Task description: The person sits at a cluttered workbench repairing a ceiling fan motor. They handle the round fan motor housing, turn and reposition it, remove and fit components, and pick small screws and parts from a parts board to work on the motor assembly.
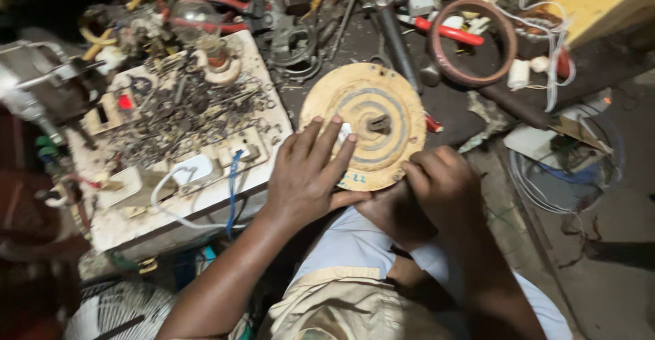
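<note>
A round tan disc [372, 101] with a grey spiral groove and a dark stub at its centre rests tilted on my knee. My left hand [308, 173] lies flat on the disc's lower left, fingers spread, touching a small white piece [345, 132] on its face. My right hand [440, 180] curls around the disc's lower right edge and grips it from the side.
A white board [123, 224] on the left carries switches, sockets, a pile of small screws and a bulb in a holder [205, 36]. Tools, a red-handled tool [447, 32], a brown ring [505, 33] and white wires crowd the back. A fan grille [119, 313] lies bottom left.
</note>
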The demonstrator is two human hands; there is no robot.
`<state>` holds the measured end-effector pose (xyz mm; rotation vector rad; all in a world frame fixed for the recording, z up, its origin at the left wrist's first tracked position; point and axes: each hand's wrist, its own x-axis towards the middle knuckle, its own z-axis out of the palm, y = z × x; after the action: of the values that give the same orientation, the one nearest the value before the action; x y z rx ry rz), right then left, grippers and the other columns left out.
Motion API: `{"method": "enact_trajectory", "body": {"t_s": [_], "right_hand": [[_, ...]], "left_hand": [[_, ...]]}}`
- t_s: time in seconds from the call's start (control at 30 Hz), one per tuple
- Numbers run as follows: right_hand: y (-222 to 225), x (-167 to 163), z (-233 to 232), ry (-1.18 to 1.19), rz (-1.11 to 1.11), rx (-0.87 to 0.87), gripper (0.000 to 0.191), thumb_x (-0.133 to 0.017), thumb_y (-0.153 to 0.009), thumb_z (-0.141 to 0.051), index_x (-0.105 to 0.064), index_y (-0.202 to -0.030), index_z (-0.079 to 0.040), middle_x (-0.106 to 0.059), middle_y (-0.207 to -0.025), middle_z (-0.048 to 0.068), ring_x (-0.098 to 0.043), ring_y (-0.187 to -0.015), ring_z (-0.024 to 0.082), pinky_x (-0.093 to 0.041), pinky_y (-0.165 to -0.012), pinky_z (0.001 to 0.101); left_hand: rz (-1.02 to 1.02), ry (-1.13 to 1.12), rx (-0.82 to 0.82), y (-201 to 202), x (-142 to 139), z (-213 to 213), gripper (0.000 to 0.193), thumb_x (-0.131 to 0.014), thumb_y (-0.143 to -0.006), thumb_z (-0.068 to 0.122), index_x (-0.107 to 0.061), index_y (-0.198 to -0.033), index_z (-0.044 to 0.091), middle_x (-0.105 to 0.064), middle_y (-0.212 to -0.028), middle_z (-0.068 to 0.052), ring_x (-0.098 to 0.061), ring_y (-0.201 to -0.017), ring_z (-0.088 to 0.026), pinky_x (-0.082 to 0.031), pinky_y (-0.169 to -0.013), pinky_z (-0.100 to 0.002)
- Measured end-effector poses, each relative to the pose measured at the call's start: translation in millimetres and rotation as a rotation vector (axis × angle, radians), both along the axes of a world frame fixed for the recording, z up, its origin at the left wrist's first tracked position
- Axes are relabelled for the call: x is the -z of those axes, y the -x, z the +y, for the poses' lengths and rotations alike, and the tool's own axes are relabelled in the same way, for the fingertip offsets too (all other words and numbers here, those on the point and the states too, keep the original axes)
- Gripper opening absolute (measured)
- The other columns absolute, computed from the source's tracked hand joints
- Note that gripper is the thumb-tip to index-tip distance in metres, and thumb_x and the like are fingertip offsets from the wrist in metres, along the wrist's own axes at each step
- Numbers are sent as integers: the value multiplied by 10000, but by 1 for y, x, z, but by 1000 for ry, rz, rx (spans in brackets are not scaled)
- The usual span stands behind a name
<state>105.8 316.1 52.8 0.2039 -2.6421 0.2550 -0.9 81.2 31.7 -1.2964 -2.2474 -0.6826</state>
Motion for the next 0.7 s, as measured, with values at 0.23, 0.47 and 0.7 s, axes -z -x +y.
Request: {"method": "enact_trajectory", "body": {"t_s": [0.23, 0.47, 0.7], "right_hand": [[0, 10, -6, 157, -52, 73, 144, -688, -839, -25, -733, -971, -56, -683, -970, 116, -668, -950, 338, -543, -850, 460], [-3, 7, -12, 171, -32, 274, 241, -827, -854, -237, -713, -956, -50, -669, -930, 123, -669, -885, 332, -534, -786, 441], [-5, 10, -8, 173, -84, 162, 103, -734, -908, -110, -734, -1007, -85, -680, -968, 109, -684, -946, 314, -544, -833, 431]], "left_hand": [[3, 7, -1, 1, 2, -3, 890, -739, -822, 685, -543, -1458, 94, -465, -1552, -197, -494, -1374, -415, -440, -1042, -527], [-13, 5, -4, 0, 3, -4, 911, -739, -801, 692, -541, -1460, 96, -460, -1556, -195, -490, -1375, -417, -442, -1049, -532], [-25, 2, -4, 0, 4, -4, 912, -745, -786, 687, -547, -1456, 101, -468, -1552, -185, -487, -1379, -412, -443, -1050, -526]]}}
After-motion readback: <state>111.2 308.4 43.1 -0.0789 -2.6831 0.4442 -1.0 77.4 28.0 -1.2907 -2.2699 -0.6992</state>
